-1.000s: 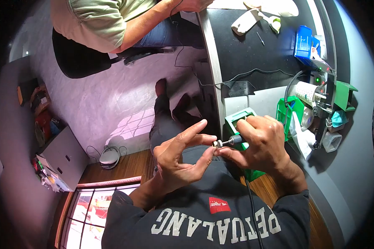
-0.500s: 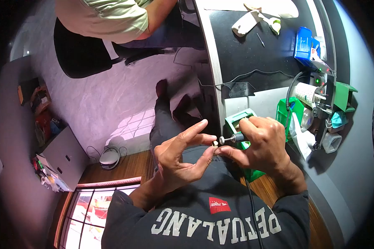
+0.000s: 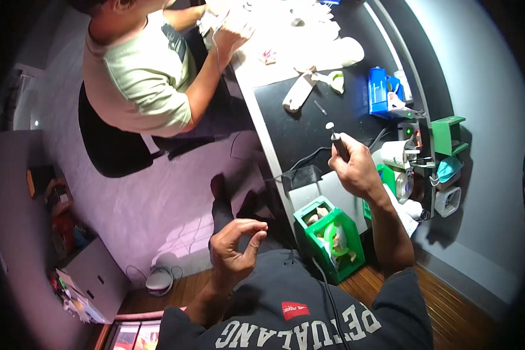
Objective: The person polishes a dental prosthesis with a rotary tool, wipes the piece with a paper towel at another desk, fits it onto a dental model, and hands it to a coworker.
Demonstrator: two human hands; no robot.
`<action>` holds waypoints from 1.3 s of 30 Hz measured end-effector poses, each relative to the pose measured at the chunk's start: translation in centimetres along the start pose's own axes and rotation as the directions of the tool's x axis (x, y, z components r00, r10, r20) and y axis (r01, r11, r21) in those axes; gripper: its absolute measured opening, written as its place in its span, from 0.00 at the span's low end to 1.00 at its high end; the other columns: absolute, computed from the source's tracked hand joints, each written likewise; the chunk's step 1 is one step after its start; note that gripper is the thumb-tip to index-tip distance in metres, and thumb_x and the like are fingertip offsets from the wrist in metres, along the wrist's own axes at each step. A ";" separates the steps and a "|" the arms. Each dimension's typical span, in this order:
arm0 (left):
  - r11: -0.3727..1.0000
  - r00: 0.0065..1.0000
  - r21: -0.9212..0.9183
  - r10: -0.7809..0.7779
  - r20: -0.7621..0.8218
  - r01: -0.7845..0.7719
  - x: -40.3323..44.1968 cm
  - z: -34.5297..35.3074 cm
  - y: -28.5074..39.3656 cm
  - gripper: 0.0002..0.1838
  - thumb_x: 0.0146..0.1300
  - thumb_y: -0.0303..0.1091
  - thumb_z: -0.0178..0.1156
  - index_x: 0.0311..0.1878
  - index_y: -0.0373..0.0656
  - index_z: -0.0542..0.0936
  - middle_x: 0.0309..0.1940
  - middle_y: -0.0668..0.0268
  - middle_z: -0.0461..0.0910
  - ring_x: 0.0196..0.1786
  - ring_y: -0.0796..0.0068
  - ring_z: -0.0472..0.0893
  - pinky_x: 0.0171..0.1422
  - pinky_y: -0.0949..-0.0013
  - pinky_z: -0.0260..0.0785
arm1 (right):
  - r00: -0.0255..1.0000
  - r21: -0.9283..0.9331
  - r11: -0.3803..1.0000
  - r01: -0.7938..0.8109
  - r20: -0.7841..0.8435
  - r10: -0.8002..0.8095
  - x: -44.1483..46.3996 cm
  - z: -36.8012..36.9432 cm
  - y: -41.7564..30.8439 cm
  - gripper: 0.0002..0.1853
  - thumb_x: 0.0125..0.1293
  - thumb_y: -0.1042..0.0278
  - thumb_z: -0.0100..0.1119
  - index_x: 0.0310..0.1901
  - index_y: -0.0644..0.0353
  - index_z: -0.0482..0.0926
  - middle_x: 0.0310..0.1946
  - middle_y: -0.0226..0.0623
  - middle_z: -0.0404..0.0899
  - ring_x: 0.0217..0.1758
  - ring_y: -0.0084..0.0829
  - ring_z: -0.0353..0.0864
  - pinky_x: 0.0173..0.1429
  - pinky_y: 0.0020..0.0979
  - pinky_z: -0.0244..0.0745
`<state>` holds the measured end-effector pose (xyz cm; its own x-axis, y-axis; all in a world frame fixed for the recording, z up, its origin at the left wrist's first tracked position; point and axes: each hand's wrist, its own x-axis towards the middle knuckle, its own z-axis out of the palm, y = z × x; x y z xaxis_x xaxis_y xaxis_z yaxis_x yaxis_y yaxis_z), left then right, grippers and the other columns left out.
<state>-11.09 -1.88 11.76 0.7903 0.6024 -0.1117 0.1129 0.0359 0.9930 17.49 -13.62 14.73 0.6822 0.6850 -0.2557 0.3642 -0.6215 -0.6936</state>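
My right hand [image 3: 359, 169] is wrapped round a rotary hand tool [image 3: 340, 150]. A thin shaft at the tool's front end carries a small pale disc [image 3: 330, 125], pointing away from me over the black desk. In front of my lap, my left hand [image 3: 236, 248] is raised with curled fingers, thumb and forefinger brought near each other. Whatever its fingertips pinch is too small to make out. Between and below the two hands stands a green bin [image 3: 310, 231] with beige pieces and a bright green ring-shaped item [image 3: 331, 238] in it.
A co-worker [image 3: 140, 87] sits at the upper left, hands over the brightly lit desk. On the black desktop [image 3: 274, 111] lie a whitish bottle-like object [image 3: 299, 92] and a thin stick [image 3: 320, 107]. A blue bin [image 3: 378, 93] and a white cup [image 3: 392, 153] line the right side. A cable crosses my shirt.
My right hand has carried the rotary tool away from my left hand, out over the desk. The left hand has lowered and its fingers have curled in. The view has tilted up.
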 end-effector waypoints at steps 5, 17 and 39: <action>0.998 0.999 -0.049 -0.046 -0.017 0.046 1.3 0.2 -0.5 0.07 0.69 0.19 0.63 0.47 0.33 0.85 0.37 0.63 0.85 0.43 0.78 0.84 0.51 0.75 0.75 | 0.964 0.456 0.849 -0.267 0.123 0.237 4.3 -1.1 2.7 0.05 0.68 0.71 0.50 0.37 0.61 0.75 0.23 0.28 0.74 0.22 0.18 0.69 0.27 0.25 0.66; 0.887 0.989 -0.454 -0.126 -0.075 0.079 14.6 11.5 -5.3 0.20 0.84 0.38 0.44 0.38 0.36 0.79 0.33 0.62 0.84 0.39 0.78 0.83 0.47 0.72 0.76 | 0.976 0.630 0.769 -0.107 -0.081 0.203 4.1 3.0 1.8 0.10 0.77 0.68 0.59 0.53 0.62 0.78 0.31 0.28 0.79 0.34 0.19 0.81 0.40 0.23 0.77; 0.993 0.972 -0.096 -0.092 -0.217 0.073 19.5 19.8 -5.5 0.19 0.81 0.40 0.42 0.38 0.35 0.72 0.23 0.49 0.76 0.23 0.53 0.78 0.30 0.52 0.67 | 0.954 0.662 0.746 -0.069 -0.175 0.243 4.7 1.3 3.5 0.11 0.77 0.66 0.63 0.50 0.66 0.83 0.38 0.30 0.85 0.42 0.18 0.82 0.52 0.24 0.78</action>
<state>15.63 -6.16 3.30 0.6273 0.7549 -0.1914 0.1119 0.1558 0.9814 21.17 -12.09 10.20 0.8503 0.4361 -0.2947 -0.1949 -0.2592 -0.9460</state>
